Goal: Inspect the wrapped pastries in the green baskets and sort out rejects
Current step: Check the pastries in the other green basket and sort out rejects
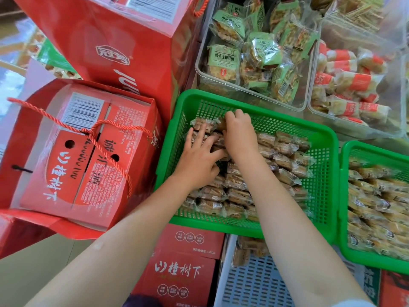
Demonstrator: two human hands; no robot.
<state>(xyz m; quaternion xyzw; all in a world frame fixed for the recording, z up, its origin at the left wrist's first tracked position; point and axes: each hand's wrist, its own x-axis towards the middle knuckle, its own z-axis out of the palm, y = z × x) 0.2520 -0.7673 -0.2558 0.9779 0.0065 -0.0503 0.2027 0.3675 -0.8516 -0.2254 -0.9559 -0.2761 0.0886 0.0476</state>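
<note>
Nearest the camera, below the green basket (pixel 247 227), sit a red carton (pixel 181 273) and a pale crate (pixel 252 284) with a few wrapped pastries at its far end. Both bare forearms reach over the basket's near rim. Inside it, wrapped pastries (pixel 234 193) lie in tight rows, brown cakes in clear crinkled film. The left hand (pixel 197 160) rests on the rows at the basket's left side, fingers (pixel 200 135) spread wide and flat, gripping nothing. Just right of it, touching, the right hand (pixel 239 134) has its fingers curled down into the pastries at the far left corner; whether they pinch one I cannot tell. A second basket (pixel 345 196) of pastries touches the first on the right. Left of the basket stands a red gift box (pixel 84 156) with rope handles. Beyond it are clear bins (pixel 221 80) of green and red packets.
</note>
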